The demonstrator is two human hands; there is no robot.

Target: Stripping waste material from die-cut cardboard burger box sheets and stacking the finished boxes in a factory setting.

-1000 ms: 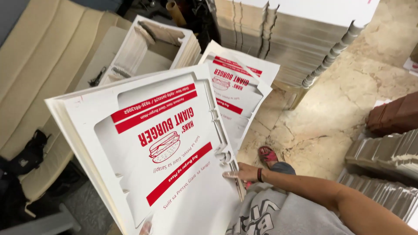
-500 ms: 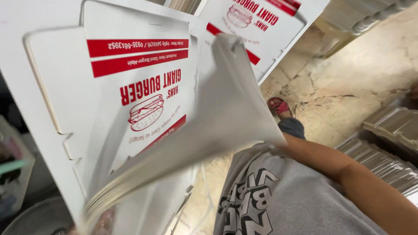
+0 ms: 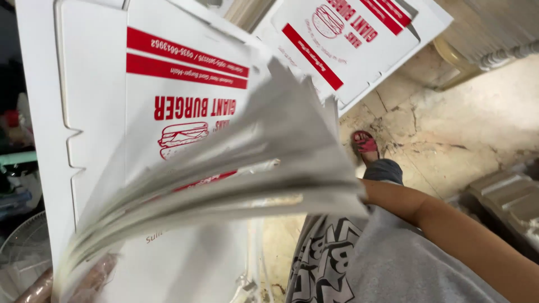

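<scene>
we held a thick stack of flat white box blanks point(image 3: 185, 185) close under the camera, its sheets fanned out and blurred across the middle of the view. our left hand point(image 3: 84, 280) showed only as a blur at the bottom left, under the lower corner of the stack and closed on it there. our right forearm point(image 3: 449, 224) ran in from the lower right to the far edge of the fan, but the right hand itself was hidden behind the sheets, so we could not tell how its fingers stood. the top blank faced us with red bands and a red burger drawing printed on white. a second blank point(image 3: 359, 39) with the same print lay beyond, at the top of the view, apart from the stack. below us were our grey printed shirt point(image 3: 348, 264), a foot in a red sandal point(image 3: 365, 143) and the cracked stone floor point(image 3: 449, 129). grey trays point(image 3: 505, 196) sat at the right edge.
</scene>
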